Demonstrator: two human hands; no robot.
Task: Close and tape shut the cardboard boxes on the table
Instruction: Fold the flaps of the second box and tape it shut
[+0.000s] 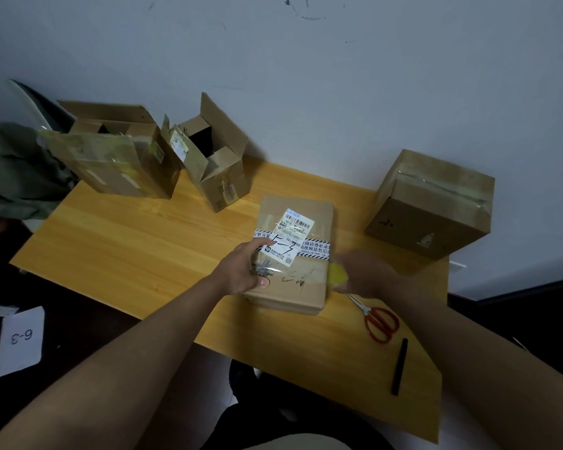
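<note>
A flat cardboard box [301,209] with a white shipping label lies closed in the middle of the wooden table [137,241]. My left hand [242,271] grips its near left edge, thumb on top, where clear tape crosses the lid. My right hand [363,274], blurred, holds a yellow tape roll [337,273] at the box's right side. Two open boxes stand at the back left: a wide one [117,160] and a tall one [216,170] with raised flaps. A taped shut box [433,203] sits at the back right.
Red-handled scissors [379,321] and a black marker [399,367] lie on the table near my right arm. A white wall runs behind the table. Dark green cloth [17,177] is heaped at the left. A paper marked 6-3 [22,339] lies on the floor.
</note>
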